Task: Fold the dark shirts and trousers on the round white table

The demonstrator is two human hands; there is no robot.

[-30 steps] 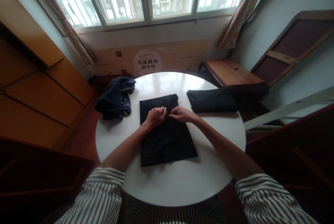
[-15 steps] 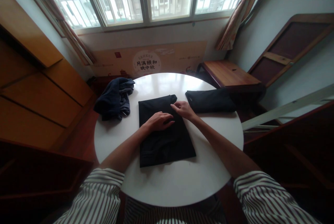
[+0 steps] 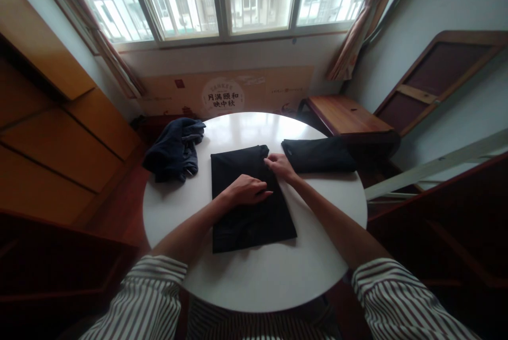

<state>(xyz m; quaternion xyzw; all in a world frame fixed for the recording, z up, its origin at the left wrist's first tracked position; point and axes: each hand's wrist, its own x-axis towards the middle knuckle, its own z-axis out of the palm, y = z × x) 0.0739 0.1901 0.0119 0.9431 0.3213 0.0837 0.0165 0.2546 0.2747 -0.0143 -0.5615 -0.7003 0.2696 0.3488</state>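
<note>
Crumpled navy fabric bundle far left on a round white table. Left hand half-curled over the black cloth garment mid-table, right hand bunched nearly closed at its right edge; can't tell if either's gripping. Folded black fabric far right.

Beyond the far edge of the round table, a tan panel carries a pale circle reading "月满颐和" above "映中秋". Smaller lettering arched over those characters, a line of print towards the panel's right edge and a red seal near its left are illegible.
</note>
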